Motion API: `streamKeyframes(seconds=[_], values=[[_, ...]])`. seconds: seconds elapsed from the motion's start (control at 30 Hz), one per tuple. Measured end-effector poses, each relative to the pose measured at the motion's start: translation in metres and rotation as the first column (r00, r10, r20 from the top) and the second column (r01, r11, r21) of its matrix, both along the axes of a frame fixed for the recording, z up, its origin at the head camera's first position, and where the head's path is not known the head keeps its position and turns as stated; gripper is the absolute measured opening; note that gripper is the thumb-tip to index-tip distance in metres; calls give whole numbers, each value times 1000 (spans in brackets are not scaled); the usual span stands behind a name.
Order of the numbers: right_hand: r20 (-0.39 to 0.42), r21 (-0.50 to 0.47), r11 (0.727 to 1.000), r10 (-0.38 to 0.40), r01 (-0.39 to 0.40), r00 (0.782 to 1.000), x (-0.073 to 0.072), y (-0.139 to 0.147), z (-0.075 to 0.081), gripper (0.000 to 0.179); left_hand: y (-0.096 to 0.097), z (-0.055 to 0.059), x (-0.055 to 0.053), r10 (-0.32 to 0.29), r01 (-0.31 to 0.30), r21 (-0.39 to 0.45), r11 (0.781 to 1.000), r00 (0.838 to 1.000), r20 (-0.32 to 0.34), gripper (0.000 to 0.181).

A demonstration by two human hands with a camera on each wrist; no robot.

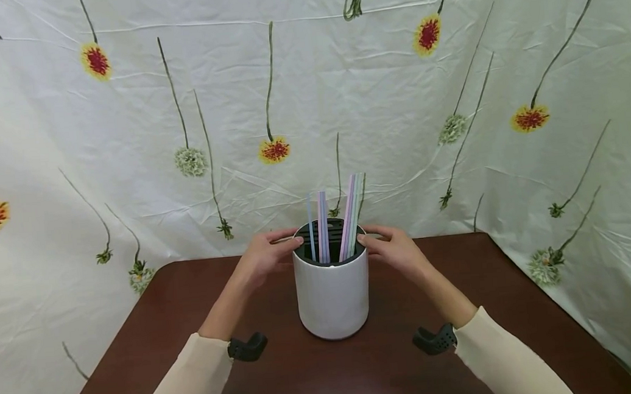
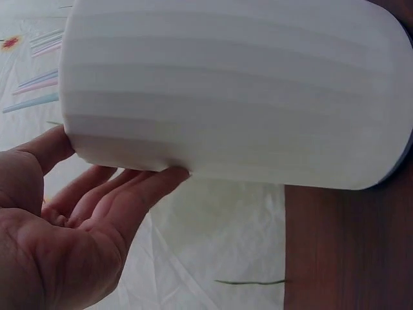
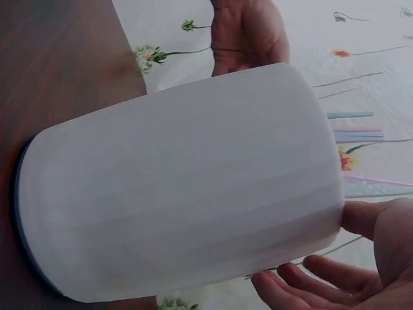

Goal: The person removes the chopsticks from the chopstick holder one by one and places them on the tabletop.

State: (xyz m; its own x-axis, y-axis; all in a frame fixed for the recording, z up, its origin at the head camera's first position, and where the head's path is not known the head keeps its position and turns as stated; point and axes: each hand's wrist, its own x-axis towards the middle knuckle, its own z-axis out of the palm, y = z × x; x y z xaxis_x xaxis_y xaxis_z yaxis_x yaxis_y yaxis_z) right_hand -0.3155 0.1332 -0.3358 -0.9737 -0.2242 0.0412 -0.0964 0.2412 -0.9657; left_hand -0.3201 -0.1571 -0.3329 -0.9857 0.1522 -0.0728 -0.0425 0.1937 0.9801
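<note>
A white round holder with a black slotted insert stands upright on the table. Pastel drinking straws rise from it, a taller bundle on the right and shorter ones left of it. My left hand holds the holder's left side, thumb at the rim. In the left wrist view, the fingers of that hand lie against the outer wall. Opposite, my right hand grips the upper right side, its thumb also on the rim. The right wrist view shows its other fingers along the wall.
The dark brown table has its far edge just behind the holder. Beyond it hangs a pale cloth printed with flowers. Black bands sit on both wrists, by the cream sleeves.
</note>
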Motion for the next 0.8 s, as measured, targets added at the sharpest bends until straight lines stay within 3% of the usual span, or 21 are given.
streamKeyframes(seconds=[0.17,0.4,0.8], values=[[-109,45,991,-121,126,987,4,2,14,38,-2,-3,0,-2,2,-8,1000,1000,-14,52],[-151,-128,990,-70,51,986,10,-6,36,33,-4,-6,-2,15,-15,0,1000,1000,-21,52],[-183,-81,991,-115,102,976,5,-16,23,26,-1,-8,-1,34,-34,10,999,999,-20,53]])
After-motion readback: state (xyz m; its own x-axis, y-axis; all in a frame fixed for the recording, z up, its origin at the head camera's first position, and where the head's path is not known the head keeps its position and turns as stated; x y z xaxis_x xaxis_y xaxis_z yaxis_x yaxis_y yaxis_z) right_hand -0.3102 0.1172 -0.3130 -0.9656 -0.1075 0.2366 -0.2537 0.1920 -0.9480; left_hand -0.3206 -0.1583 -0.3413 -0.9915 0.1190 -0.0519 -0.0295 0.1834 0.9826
